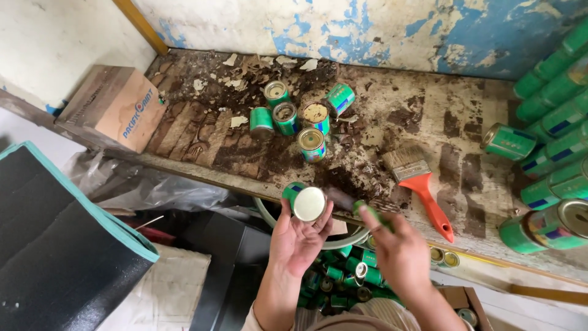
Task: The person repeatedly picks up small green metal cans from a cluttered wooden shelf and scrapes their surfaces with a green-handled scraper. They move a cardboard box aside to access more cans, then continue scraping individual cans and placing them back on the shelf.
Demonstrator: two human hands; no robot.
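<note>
Left hand point(298, 236) is gripping a green can point(304, 201) by its sides, just off the counter point(465, 141) edge; right hand point(398, 251) beside it is clutching a green-handled brush point(361, 208), tip touching the can.

The left hand point(298, 241) held a can point(304, 201) upright at its fingertips, and the right hand point(398, 254) held a tool point(361, 208) whose tip lay just right of that can. Beyond the fingers, on the shelf point(459, 129), stood a cluster of cans point(300, 116). A brush point(419, 184) lay to the right of the right fingers, and stacked cans point(554, 135) farther right. A cardboard box point(116, 107) sat far left. Below the hands, more cans point(343, 279) lay in a heap.
</note>
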